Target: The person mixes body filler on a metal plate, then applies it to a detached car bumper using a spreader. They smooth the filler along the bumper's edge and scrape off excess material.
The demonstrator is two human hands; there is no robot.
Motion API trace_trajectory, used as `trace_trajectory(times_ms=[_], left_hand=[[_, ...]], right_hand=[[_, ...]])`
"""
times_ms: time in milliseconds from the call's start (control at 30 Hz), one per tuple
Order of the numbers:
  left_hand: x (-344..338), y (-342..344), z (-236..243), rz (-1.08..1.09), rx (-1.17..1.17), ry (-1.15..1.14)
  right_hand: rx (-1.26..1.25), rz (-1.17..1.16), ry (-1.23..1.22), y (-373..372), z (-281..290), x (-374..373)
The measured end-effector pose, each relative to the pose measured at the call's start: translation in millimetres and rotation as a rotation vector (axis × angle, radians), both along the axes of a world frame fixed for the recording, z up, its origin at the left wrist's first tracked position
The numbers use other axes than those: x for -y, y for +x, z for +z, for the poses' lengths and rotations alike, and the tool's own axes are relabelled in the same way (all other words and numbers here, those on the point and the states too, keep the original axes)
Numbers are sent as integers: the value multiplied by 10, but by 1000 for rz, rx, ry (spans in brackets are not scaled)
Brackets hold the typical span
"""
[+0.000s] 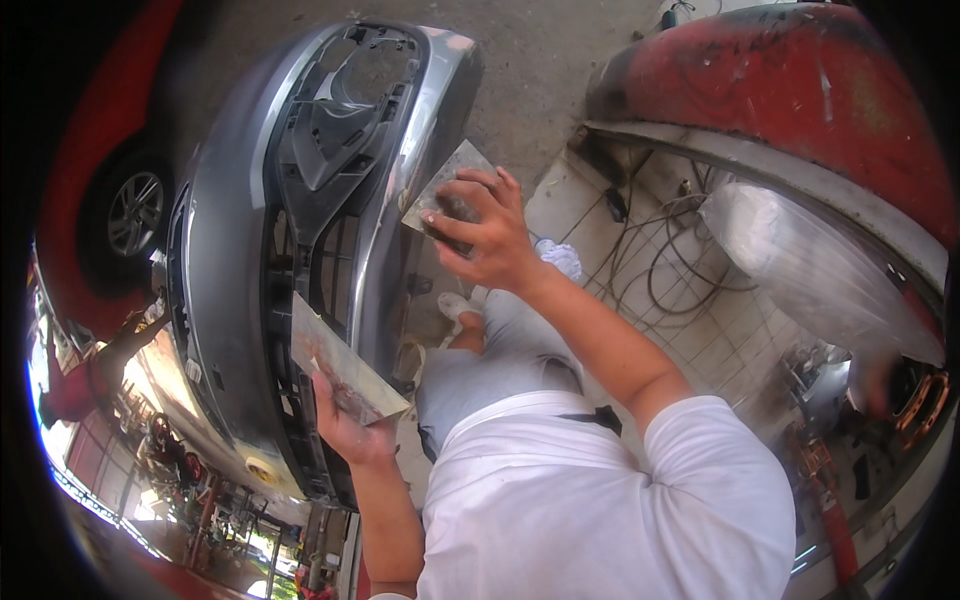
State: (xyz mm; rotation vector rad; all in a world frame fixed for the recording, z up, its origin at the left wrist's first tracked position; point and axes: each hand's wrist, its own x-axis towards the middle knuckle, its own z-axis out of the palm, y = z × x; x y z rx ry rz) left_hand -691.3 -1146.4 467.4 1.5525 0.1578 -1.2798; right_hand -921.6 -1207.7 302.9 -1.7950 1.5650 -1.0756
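A grey car bumper [225,270] stands on end in front of me, with bare, lighter patches along its right edge. My right hand [497,235] grips a flat, thin grey putty spreader [463,160], fingers bent over its face. The spreader's left corner is at the bumper's right edge; whether it touches I cannot tell. Lower down, my left hand [355,432] holds a flat rectangular mixing plate [345,362] smeared with reddish-brown paste. This plate overlaps the bumper's lower openings in view, and the fingers beneath it are mostly hidden.
A red car with a dark wheel [133,215] is at the left. At the right, a worn red body panel [790,90] stands above clear plastic sheeting [790,245]. Hoses [655,265] coil over the tiled floor [575,195]. Another person [85,385] is at the far left.
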Motion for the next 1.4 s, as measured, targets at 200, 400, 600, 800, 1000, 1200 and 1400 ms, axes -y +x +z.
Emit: trace_trajectory(times_ms=[200, 400, 600, 800, 1000, 1200, 1400], left_hand=[[-5, -10, -21, -23, 28, 38], [-33, -25, 2, -26, 37, 38], [-78, -9, -5, -31, 52, 32], [-99, -31, -23, -37, 39, 32], [-222, 107, -52, -140, -9, -37], [-289, 82, -115, -174, -24, -13], [-344, 91, -144, -223, -54, -59]], right_hand=[[133, -62, 0, 209, -148, -10], [244, -124, -15, 203, -232, -73], [318, -176, -6, 321, -429, -177], [310, -200, -49, 409, -346, -74], [196, -193, 49, 188, -380, -277], [12, -122, -35, -41, 158, 96], [-12, -13, -42, 38, 57, 38]])
